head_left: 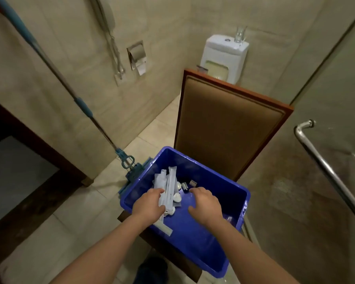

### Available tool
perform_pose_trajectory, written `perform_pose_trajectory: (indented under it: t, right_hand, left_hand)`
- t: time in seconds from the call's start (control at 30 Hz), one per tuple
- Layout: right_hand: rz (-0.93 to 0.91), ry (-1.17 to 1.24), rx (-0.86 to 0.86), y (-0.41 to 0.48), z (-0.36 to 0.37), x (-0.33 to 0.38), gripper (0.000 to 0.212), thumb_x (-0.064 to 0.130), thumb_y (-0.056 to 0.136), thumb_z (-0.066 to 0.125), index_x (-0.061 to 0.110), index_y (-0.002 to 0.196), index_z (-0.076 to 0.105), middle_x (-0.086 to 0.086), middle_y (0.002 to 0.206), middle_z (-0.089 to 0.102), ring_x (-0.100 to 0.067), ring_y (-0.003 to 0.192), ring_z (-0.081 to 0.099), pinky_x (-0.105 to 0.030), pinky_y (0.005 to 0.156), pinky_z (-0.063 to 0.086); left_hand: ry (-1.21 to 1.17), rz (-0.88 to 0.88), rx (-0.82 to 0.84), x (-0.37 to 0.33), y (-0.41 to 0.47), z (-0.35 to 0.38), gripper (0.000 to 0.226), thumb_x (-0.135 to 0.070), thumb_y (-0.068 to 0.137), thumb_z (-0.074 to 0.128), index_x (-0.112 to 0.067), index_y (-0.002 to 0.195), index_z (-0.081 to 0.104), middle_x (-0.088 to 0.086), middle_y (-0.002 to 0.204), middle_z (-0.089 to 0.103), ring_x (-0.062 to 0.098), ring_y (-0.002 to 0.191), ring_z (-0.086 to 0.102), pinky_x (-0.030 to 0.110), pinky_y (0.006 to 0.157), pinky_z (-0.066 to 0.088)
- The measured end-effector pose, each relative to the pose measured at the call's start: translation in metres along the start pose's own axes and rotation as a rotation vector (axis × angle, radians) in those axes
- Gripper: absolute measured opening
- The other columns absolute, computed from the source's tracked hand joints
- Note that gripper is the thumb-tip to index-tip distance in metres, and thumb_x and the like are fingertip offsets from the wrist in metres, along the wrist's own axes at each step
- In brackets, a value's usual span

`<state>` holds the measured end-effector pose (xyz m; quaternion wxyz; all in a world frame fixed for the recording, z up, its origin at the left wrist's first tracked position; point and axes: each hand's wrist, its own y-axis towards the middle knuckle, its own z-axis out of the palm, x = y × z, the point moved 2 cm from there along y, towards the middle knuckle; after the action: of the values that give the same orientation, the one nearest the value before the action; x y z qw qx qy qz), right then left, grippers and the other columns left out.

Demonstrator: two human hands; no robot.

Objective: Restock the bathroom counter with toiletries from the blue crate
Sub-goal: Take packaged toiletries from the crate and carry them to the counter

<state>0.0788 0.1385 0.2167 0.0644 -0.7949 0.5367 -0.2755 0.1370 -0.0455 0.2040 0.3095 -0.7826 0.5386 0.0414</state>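
A blue crate [230, 187] rests on the seat of a brown chair, low in the middle of the view. Inside lie long white sachets [168, 181], small white round caps [177, 197] and small dark bottles [185, 185]. My left hand [149, 204] is inside the crate and grips a bundle of long white sachets, whose lower ends stick out below the palm. Beside it, my right hand [205, 202] hovers over the crate's middle with fingers spread and curved downward, holding nothing.
The chair's padded back [230, 128] rises behind the crate. A mop with a blue-grey handle [82, 103] leans on the left wall. A toilet cistern [223, 56] with a glass [240, 33] on it stands behind. Glass shower door and chrome bar [324, 165] at right.
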Motion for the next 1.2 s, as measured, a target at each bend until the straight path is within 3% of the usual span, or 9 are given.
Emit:
perform_pose_trajectory:
  t: [0.3,0.53,0.7,0.87,1.03,1.13,1.2]
  right_hand:
    - [0.201,0.127,0.111,0.076,0.049,0.016,0.054,0.025,0.090,0.057,0.021,0.143,0.043,-0.003,0.143,0.047,-0.025,0.129,0.044,-0.039,0.100,0.044]
    - [0.356,0.290,0.179,0.121,0.107,0.001,0.059,0.028,0.092,0.057,0.023,0.148,0.038,0.000,0.147,0.043,-0.021,0.135,0.039,-0.039,0.105,0.041]
    - [0.454,0.417,0.176,0.151,0.144,-0.009,0.057,0.027,0.088,0.060,0.025,0.142,0.044,0.002,0.141,0.049,-0.019,0.124,0.049,-0.039,0.092,0.051]
    - [0.520,0.524,0.171,0.181,0.169,-0.012,0.053,0.024,0.088,0.063,0.021,0.139,0.046,0.000,0.135,0.052,-0.017,0.118,0.052,-0.026,0.080,0.044]
    - [0.556,0.602,0.098,0.209,0.185,-0.009,0.056,0.034,0.086,0.067,0.020,0.136,0.049,0.001,0.123,0.063,-0.022,0.118,0.055,-0.040,0.088,0.053]
    - [0.622,0.647,0.061,0.223,0.187,-0.011,0.052,0.036,0.086,0.067,0.019,0.132,0.051,0.003,0.111,0.066,-0.023,0.111,0.058,-0.039,0.083,0.054]
    - [0.666,0.687,0.040,0.230,0.189,-0.015,0.044,0.037,0.085,0.068,0.020,0.123,0.053,0.008,0.093,0.062,-0.024,0.104,0.061,-0.041,0.076,0.056]
  left_hand:
    - [-0.038,-0.048,0.238,0.054,0.090,0.023,0.064,-0.031,0.090,0.061,-0.026,0.147,0.033,-0.001,0.144,0.044,0.019,0.121,0.054,0.039,0.092,0.051]
    - [-0.242,-0.177,0.366,0.081,0.137,0.073,0.068,-0.026,0.088,0.066,-0.021,0.147,0.033,0.004,0.147,0.038,0.023,0.124,0.051,0.039,0.099,0.047]
    - [-0.346,-0.287,0.350,0.099,0.162,0.101,0.065,-0.019,0.086,0.069,-0.017,0.143,0.037,0.007,0.141,0.039,0.026,0.121,0.052,0.038,0.097,0.047]
    - [-0.432,-0.361,0.309,0.111,0.182,0.119,0.068,-0.020,0.081,0.074,-0.016,0.139,0.039,0.005,0.137,0.045,0.023,0.117,0.053,0.039,0.098,0.047]
    - [-0.472,-0.429,0.221,0.113,0.195,0.128,0.053,-0.022,0.077,0.077,-0.020,0.117,0.042,-0.006,0.106,0.056,0.022,0.097,0.062,0.042,0.084,0.055]
    - [-0.413,-0.441,0.203,0.111,0.201,0.131,0.053,-0.024,0.076,0.078,-0.020,0.113,0.039,-0.005,0.104,0.058,0.024,0.092,0.064,0.041,0.078,0.056]
    - [-0.370,-0.449,0.206,0.109,0.203,0.132,0.055,-0.028,0.076,0.079,-0.022,0.108,0.035,-0.006,0.103,0.058,0.024,0.090,0.064,0.037,0.072,0.055]
